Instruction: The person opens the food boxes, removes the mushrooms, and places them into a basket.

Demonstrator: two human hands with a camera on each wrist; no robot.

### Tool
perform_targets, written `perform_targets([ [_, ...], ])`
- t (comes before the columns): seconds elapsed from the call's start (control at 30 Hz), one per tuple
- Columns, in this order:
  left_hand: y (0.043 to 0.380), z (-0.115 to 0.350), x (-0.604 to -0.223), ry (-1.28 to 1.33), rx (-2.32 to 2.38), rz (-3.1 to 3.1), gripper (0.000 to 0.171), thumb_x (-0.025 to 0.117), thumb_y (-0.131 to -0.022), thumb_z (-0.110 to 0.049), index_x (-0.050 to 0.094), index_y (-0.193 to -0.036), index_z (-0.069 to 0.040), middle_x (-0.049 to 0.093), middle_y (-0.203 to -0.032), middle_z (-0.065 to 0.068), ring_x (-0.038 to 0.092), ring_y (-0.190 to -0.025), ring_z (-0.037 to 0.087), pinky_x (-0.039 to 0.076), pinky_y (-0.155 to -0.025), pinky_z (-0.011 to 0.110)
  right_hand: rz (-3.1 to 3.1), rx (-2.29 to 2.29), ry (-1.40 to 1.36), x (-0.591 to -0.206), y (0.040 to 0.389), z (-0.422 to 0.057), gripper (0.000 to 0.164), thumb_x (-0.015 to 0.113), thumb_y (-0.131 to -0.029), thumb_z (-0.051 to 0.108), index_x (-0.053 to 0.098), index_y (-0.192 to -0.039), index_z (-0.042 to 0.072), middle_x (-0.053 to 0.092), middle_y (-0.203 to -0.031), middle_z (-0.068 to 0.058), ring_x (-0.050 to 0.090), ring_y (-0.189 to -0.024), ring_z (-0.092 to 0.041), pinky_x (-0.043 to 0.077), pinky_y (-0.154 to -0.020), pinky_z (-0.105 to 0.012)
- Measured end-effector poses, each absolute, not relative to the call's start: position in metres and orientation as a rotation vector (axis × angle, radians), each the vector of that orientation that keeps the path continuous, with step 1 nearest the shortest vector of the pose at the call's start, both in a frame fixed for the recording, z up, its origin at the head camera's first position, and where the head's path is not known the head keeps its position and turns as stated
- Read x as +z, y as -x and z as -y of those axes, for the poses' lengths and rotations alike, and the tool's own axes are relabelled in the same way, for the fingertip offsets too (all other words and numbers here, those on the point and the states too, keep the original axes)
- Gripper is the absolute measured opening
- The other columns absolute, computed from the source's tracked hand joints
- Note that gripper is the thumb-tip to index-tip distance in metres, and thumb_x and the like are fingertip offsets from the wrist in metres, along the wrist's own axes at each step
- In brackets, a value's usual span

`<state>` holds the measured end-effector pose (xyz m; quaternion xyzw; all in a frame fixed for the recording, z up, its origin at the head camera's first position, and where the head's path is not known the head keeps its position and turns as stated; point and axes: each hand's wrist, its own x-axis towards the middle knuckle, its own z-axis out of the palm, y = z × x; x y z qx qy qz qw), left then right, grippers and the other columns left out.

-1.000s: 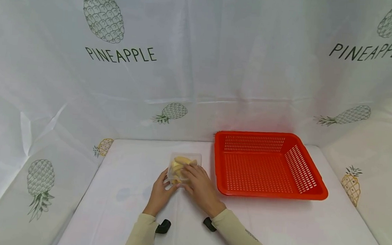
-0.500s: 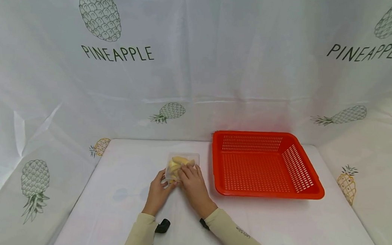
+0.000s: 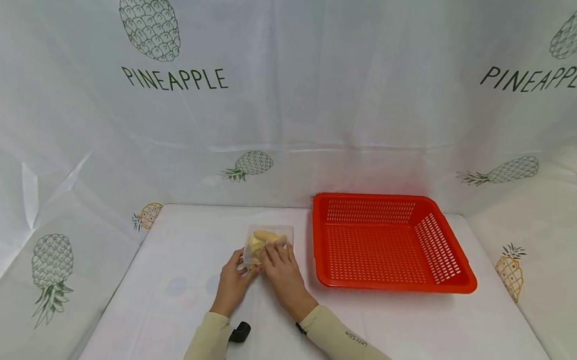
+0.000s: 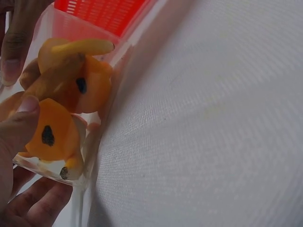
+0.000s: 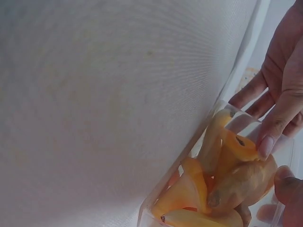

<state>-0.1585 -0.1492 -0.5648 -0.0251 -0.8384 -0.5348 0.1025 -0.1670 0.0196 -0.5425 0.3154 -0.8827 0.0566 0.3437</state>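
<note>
A small clear plastic box [image 3: 285, 229] stands on the white table, holding several yellow-orange, banana-shaped pieces [image 3: 267, 235] with dark tips, some curved and some splayed. My left hand [image 3: 232, 284] grips the box's near left corner; in the left wrist view its thumb [image 4: 29, 106] lies over an orange piece and its fingers [image 4: 47, 203] reach round the outside below. My right hand [image 3: 287, 282] holds the near right side, its fingers reaching over the contents. In the right wrist view the right thumb tip [image 5: 284, 175] shows at the rim, with a fingertip seen through the clear wall.
A red perforated plastic basket [image 3: 373, 251] stands to the right of the box with nothing visible inside. White cloth printed with pineapples [image 3: 151, 23] hangs behind and beside the table [image 3: 181, 305]. Each wrist carries a black camera strap piece [image 3: 240, 332].
My right hand has shifted slightly left over the box, mostly in the first half second. The left hand keeps its grip, and the box stays where it stands. The head view drifts a little.
</note>
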Motion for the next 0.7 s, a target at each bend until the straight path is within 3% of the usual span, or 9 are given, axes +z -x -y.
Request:
perform_targets([
  [0.37, 0.1600, 0.1497, -0.5670, 0.059, -1.596, 2.470, 0.059, 0.085, -0.089, -0.005, 0.057, -0.141, 0.002, 0.064, -0.138, 0.026, 0.063, -0.128, 0.044, 0.061, -0.098, 0.046, 2.248, 0.104, -0.818, -0.5415, 0.1663, -0.0203, 0.034, 0.075, -0.089, 0.008, 0.070, -0.123, 0.008, 0.071, -0.131, -0.014, 0.069, -0.120, -0.033, 0.056, -0.106, -0.053],
  [0.6, 0.1595, 0.1488, -0.5670, 0.046, -1.599, 2.484, 0.059, 0.084, -0.090, -0.004, 0.056, -0.141, 0.003, 0.063, -0.139, 0.027, 0.063, -0.129, 0.044, 0.060, -0.100, 0.048, 2.210, 0.103, -0.827, -0.5439, 0.1686, -0.0209, 0.027, 0.058, -0.097, 0.005, 0.069, -0.121, 0.007, 0.071, -0.128, -0.014, 0.069, -0.117, -0.033, 0.058, -0.104, -0.052],
  [0.7, 0.1592, 0.1487, -0.5660, 0.048, -1.598, 2.487, 0.059, 0.084, -0.090, -0.003, 0.056, -0.141, 0.003, 0.063, -0.139, 0.027, 0.062, -0.129, 0.044, 0.060, -0.100, 0.049, 2.201, 0.092, -0.828, -0.5441, 0.1689, -0.0208, 0.026, 0.058, -0.098, 0.005, 0.068, -0.121, 0.006, 0.071, -0.127, -0.013, 0.069, -0.117, -0.032, 0.058, -0.104, -0.052],
])
